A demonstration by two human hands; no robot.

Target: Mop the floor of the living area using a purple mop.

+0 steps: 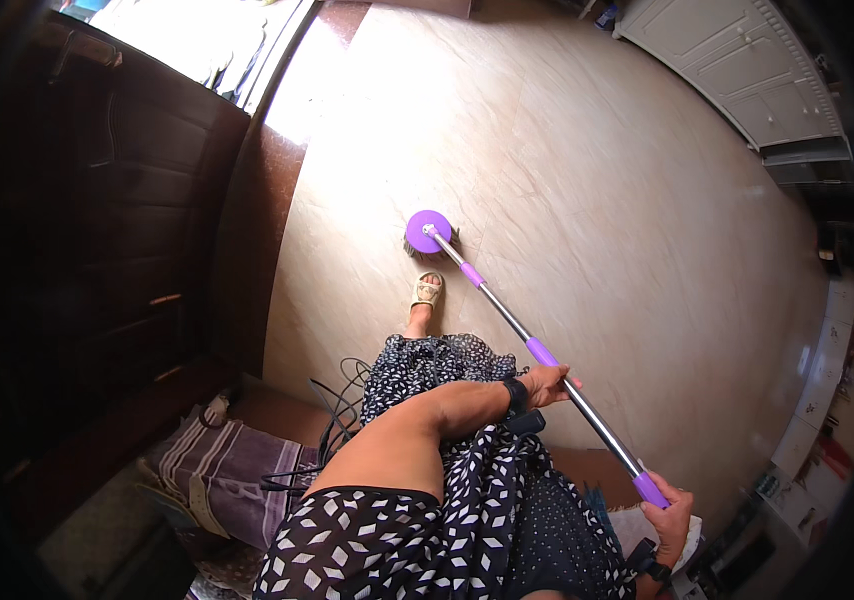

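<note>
A spin mop with a round purple head (427, 227) rests on the tiled floor, its grey strands showing around the disc. Its telescopic metal handle (506, 309) with purple sleeves slants from the head down to the lower right. My left hand (547, 385) grips the handle just below the middle purple sleeve. At the end of the handle, my right hand (671, 510) is closed around the purple grip (650, 489). Both wrists wear dark straps with small devices. My foot in a cream slide sandal (427, 289) stands just behind the mop head.
A dark wooden door (134, 202) fills the left, beside bright light at an opening. Black cables (341, 397) hang at my left, near a striped purple cloth (232, 469). White cabinets (742, 67) stand at the upper right. White drawers (821, 382) line the right side.
</note>
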